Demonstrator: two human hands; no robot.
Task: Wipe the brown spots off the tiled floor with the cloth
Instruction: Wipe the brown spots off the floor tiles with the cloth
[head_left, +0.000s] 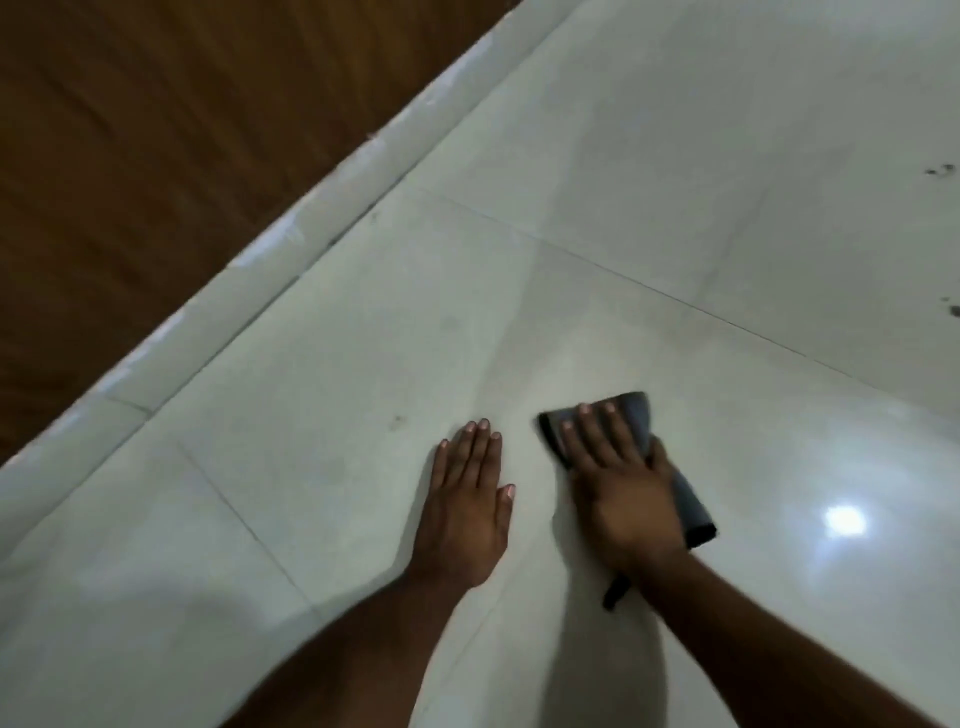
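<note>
I am pressing the grey cloth (636, 423) flat onto the tiled floor (675, 208) with my right hand (621, 483), fingers straight and spread over it. My left hand (467, 499) is lying open just beside it, palm down on the tile. Dark spots (941, 170) are showing well apart at the far right, and one faint spot (399, 420) near my left fingertips.

One cloth (631, 415), two hands, and three groups of dark spots on the tiled floor (675, 182).
</note>
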